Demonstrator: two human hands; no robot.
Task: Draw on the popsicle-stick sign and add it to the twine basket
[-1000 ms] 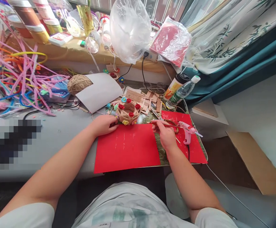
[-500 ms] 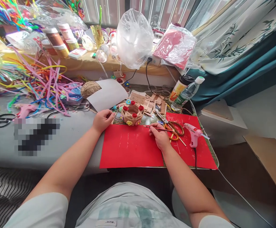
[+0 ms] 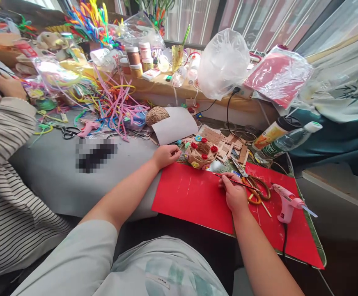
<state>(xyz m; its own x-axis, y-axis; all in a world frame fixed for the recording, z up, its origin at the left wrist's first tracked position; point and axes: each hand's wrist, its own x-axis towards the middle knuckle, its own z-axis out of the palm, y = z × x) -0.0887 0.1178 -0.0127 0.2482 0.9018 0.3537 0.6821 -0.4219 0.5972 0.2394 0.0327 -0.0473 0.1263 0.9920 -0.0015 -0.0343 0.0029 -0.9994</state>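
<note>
My right hand (image 3: 235,192) is closed round a slim red-and-black pencil (image 3: 243,182), its pale tip pointing left over the red sheet (image 3: 194,199). Just left of a small round basket-like craft (image 3: 201,153), my left hand (image 3: 166,156) rests with fingers curled together; whatever they may hold is hidden. The craft is built of tan sticks and has red, blue and yellow flowers round its rim. Scissors with orange-brown handles (image 3: 255,190) lie beside my right hand.
A pink glue gun (image 3: 287,205) lies on the red sheet at right. Behind are wood pieces (image 3: 228,142), a water bottle (image 3: 286,144), white paper (image 3: 176,126) and a twine ball (image 3: 157,116). Another person's striped sleeve (image 3: 8,131) is at left, near pipe cleaners (image 3: 114,102).
The view has swung left, so the table's things appear farther right and another person has come into view. Both my hands keep about the same places by the craft.
</note>
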